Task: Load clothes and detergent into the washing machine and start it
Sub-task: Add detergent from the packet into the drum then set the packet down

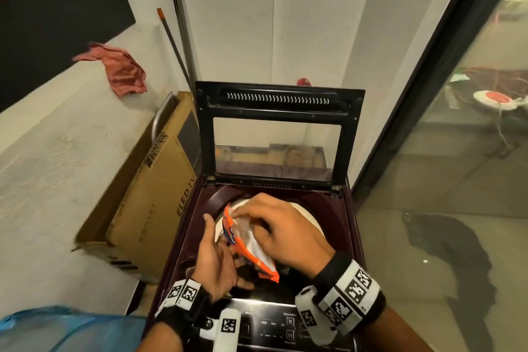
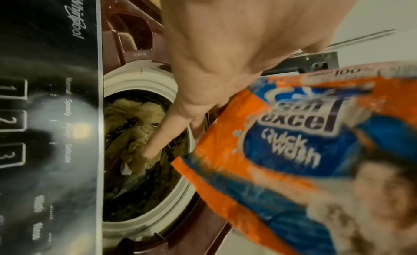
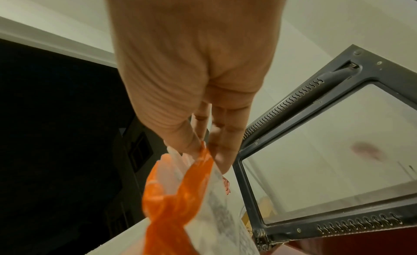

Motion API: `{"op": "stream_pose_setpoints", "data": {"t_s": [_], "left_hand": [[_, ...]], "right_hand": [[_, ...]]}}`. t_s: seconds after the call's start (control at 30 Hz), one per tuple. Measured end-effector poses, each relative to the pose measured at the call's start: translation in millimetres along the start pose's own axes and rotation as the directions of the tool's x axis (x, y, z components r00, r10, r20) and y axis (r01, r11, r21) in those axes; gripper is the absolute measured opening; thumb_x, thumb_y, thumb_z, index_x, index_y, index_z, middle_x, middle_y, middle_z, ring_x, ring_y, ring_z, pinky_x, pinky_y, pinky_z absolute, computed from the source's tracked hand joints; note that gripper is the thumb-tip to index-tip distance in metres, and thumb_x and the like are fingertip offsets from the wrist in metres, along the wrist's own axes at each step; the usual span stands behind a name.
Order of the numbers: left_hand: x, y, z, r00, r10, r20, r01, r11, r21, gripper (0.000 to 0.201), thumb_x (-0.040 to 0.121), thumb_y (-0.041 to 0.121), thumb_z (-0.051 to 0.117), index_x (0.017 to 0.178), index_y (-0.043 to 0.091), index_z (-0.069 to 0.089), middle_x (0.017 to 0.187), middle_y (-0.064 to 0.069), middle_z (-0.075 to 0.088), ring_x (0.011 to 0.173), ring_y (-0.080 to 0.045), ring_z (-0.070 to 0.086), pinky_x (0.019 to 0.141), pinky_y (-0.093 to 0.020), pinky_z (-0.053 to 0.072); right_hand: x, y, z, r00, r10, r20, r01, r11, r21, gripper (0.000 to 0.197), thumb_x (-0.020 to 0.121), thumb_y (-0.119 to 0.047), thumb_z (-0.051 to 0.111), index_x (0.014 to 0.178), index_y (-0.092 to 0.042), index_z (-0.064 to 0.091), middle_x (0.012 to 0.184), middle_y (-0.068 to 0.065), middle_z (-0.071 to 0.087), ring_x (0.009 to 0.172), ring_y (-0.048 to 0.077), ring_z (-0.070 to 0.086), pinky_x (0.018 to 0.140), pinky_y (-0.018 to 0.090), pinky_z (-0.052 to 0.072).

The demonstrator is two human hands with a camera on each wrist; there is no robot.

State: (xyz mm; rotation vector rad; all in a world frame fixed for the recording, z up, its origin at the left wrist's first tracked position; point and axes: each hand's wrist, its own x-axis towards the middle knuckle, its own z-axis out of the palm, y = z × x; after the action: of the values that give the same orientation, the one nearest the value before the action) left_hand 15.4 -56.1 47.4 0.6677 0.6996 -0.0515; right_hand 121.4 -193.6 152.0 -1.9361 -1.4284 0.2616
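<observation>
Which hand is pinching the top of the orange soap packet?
The right hand: its fingers pinch the detergent packet's top edge, while the left hand holds it from below.

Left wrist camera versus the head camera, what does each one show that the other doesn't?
Only the left wrist view shows the clothes lying in the drum and the packet's "Quick wash" print. Only the head view shows the red cloth on the ledge, the TV carton and the right hand pinching the packet's top. Both show the orange detergent packet, the left hand and the control panel.
</observation>
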Motion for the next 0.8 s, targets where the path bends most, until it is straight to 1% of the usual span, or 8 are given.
{"op": "stream_pose_setpoints", "data": {"t_s": [0.07, 0.13, 0.27, 0.37, 0.43, 0.57, 0.7, 0.8], "left_hand": [[-0.3, 10.0, -1.4, 0.997, -0.039, 0.061, 0.042, 0.998, -0.041, 0.105, 0.066, 0.098, 0.031, 0.13, 0.021, 0.063, 0.134, -0.023, 0.061, 0.118, -0.057, 0.055, 0.09, -0.087, 0.027], [-3.2, 19.7, 6.0, 0.993, -0.035, 0.111, 0.038, 0.999, -0.032, 0.097, 0.073, 0.094, 0.03, 0.116, 0.017, 0.073, 0.126, -0.023, 0.066, 0.115, -0.058, 0.057, 0.091, -0.083, 0.034], [-12.3, 37.3, 16.7, 0.982, 0.028, 0.186, 0.006, 0.984, -0.177, 0.076, 0.091, 0.069, 0.04, 0.084, 0.004, 0.078, 0.089, -0.02, 0.073, 0.084, -0.037, 0.073, 0.072, -0.054, 0.059], [-6.2, 46.2, 4.9, 0.987, 0.006, 0.16, 0.011, 0.994, -0.106, 0.066, 0.09, 0.064, 0.044, 0.094, 0.008, 0.078, 0.098, -0.021, 0.072, 0.091, -0.041, 0.07, 0.084, -0.069, 0.049], [-1.9, 50.6, -4.7, 0.988, -0.006, 0.157, 0.023, 0.994, -0.104, 0.061, 0.09, 0.059, 0.044, 0.094, 0.009, 0.079, 0.098, -0.021, 0.072, 0.087, -0.041, 0.07, 0.085, -0.065, 0.049], [2.9, 52.7, -10.7, 0.981, -0.098, 0.167, 0.106, 0.994, -0.039, 0.049, 0.089, 0.047, 0.053, 0.109, 0.008, 0.075, 0.112, -0.024, 0.07, 0.102, -0.045, 0.065, 0.101, -0.077, 0.033], [11.0, 49.4, -12.0, 0.972, -0.147, 0.182, 0.15, 0.989, -0.002, 0.049, 0.088, 0.039, 0.063, 0.126, 0.009, 0.064, 0.12, -0.024, 0.068, 0.107, -0.046, 0.064, 0.1, -0.076, 0.036], [14.6, 47.0, -16.6, 0.977, -0.141, 0.16, 0.141, 0.99, 0.013, 0.051, 0.089, 0.041, 0.063, 0.129, 0.008, 0.062, 0.123, -0.025, 0.067, 0.11, -0.046, 0.064, 0.097, -0.074, 0.04]], "right_hand": [[3.9, -3.9, 3.2, 1.0, 0.011, 0.002, -0.011, 1.0, -0.018, 0.042, 0.084, -0.005, 0.056, 0.115, -0.032, 0.063, 0.109, -0.013, 0.062, 0.1, 0.008, 0.061, 0.081, 0.036, 0.053], [7.4, -9.1, 4.5, 0.998, 0.056, 0.0, -0.056, 0.998, -0.021, 0.031, 0.086, -0.008, 0.055, 0.106, -0.031, 0.058, 0.105, -0.012, 0.064, 0.096, 0.01, 0.061, 0.08, 0.039, 0.052], [17.2, -15.3, 8.6, 0.996, 0.093, 0.005, -0.093, 0.995, -0.035, 0.022, 0.086, -0.011, 0.054, 0.098, -0.03, 0.056, 0.101, -0.011, 0.064, 0.094, 0.011, 0.062, 0.078, 0.042, 0.053], [22.2, -15.6, 11.6, 0.996, 0.085, 0.009, -0.083, 0.991, -0.105, 0.015, 0.088, -0.019, 0.057, 0.099, -0.029, 0.06, 0.104, -0.013, 0.059, 0.094, 0.01, 0.061, 0.077, 0.04, 0.053], [22.8, -15.0, 13.4, 0.995, 0.093, 0.028, -0.087, 0.981, -0.176, 0.023, 0.09, -0.023, 0.054, 0.108, -0.028, 0.066, 0.114, -0.013, 0.059, 0.1, 0.013, 0.063, 0.079, 0.04, 0.055], [24.4, -12.4, 18.9, 0.994, 0.111, -0.009, -0.107, 0.932, -0.348, 0.038, 0.087, -0.007, 0.056, 0.121, -0.019, 0.07, 0.121, -0.004, 0.065, 0.103, 0.023, 0.063, 0.081, 0.043, 0.057], [25.7, -18.0, 18.1, 0.981, 0.173, -0.09, -0.194, 0.902, -0.385, 0.04, 0.087, -0.003, 0.06, 0.122, -0.019, 0.071, 0.126, -0.007, 0.062, 0.11, 0.019, 0.062, 0.082, 0.038, 0.057], [22.4, -23.4, 11.1, 0.976, 0.214, -0.044, -0.217, 0.933, -0.287, 0.029, 0.097, -0.018, 0.058, 0.123, -0.023, 0.07, 0.137, -0.011, 0.055, 0.124, 0.01, 0.055, 0.097, 0.03, 0.052]]}}
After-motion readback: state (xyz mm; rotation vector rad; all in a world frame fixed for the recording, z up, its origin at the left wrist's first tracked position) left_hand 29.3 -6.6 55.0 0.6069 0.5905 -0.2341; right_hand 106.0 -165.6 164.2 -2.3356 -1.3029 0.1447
